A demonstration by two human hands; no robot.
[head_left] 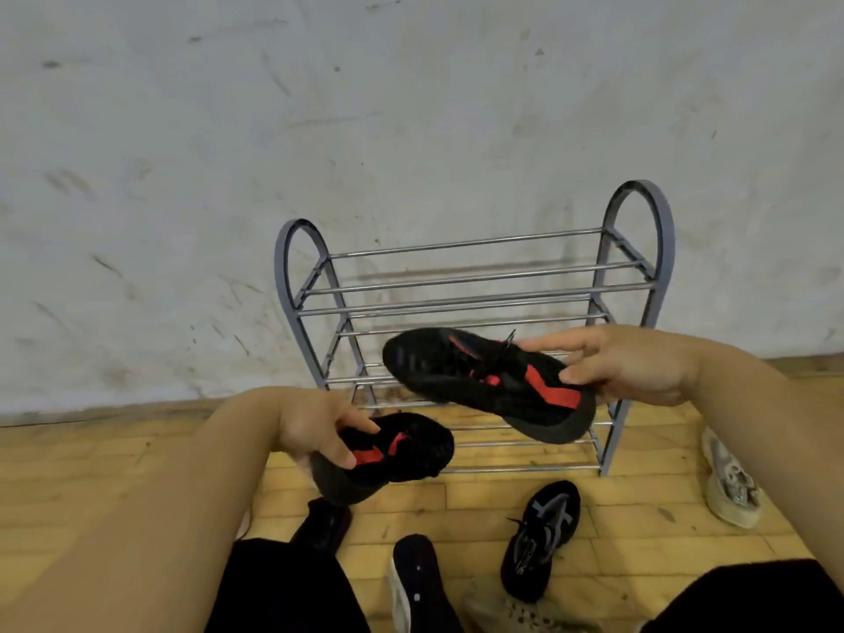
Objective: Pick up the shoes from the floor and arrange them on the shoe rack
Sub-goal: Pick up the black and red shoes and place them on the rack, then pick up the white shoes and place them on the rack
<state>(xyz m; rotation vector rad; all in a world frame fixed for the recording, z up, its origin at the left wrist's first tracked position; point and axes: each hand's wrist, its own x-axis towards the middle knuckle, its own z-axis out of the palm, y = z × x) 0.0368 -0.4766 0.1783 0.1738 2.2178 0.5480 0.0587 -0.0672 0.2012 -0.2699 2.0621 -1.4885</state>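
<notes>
The right hand (635,365) is gripping a black and red shoe (488,381) at its heel end, holding it in the air in front of the shoe rack (475,285), level with the middle tiers. This shoe's long axis is running from about 4 o'clock at the heel to 10 o'clock at the toe, toe pointing up and left toward the rack, opening and laces facing the camera. The left hand (319,431) is clasping its mate, a second black and red shoe (388,454), lower down at about 7 o'clock from the first, just in front of the rack's left foot; it is lying roughly heel at 7 o'clock, toe at 2 o'clock (the view is a little blurred here).

Judging by this, the pick-up of the pair is done and the placing is in hand. The rack's bars are showing no shoes yet. The next move is calling for swinging each toe toward the wall (228,153) and setting the soles flat across two bars, side by side, so neither is tipping through the gaps.

Farther out on the wooden floor (91,459), a black and grey shoe (541,536) is lying at 5 o'clock from the rack, a black shoe with a white sole (418,582) at 6 o'clock, a tan shoe (507,609) beside it, and a pale shoe (728,482) at 3 o'clock.
</notes>
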